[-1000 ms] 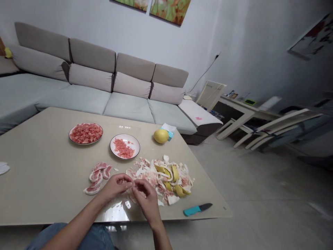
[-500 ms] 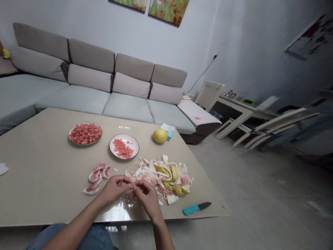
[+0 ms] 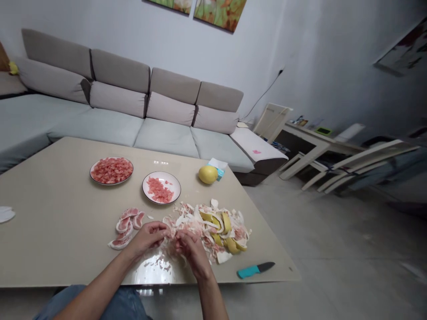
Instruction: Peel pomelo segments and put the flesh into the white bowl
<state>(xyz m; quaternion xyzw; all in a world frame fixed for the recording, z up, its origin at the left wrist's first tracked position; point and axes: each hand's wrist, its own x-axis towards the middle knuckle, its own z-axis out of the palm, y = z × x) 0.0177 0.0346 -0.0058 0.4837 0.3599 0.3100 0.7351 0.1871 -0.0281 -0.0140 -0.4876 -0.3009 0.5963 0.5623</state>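
My left hand [image 3: 150, 236] is closed in a pinch over the near part of the table, just right of several pomelo segments [image 3: 124, 229] in white membrane. Close beside it, my right hand [image 3: 193, 252] has its fingers curled together at the left edge of a heap of pomelo peel and membrane [image 3: 204, 222]. Whatever the fingertips hold is too small and blurred to make out. Beyond the hands, a white plate [image 3: 176, 191] bears a small amount of pink pomelo pulp [image 3: 159, 191].
A fuller plate of pulp [image 3: 111, 170] stands farther left. A whole yellow pomelo [image 3: 207, 174] sits by a tissue pack [image 3: 220, 171]. The knife [image 3: 256, 270] with a turquoise handle lies near the table's right front corner. A grey sofa [image 3: 163, 133] runs behind the table.
My fingertips, together before, are now a little apart. The right hand has turned and its fingers have curled in more. The view has shifted slightly.
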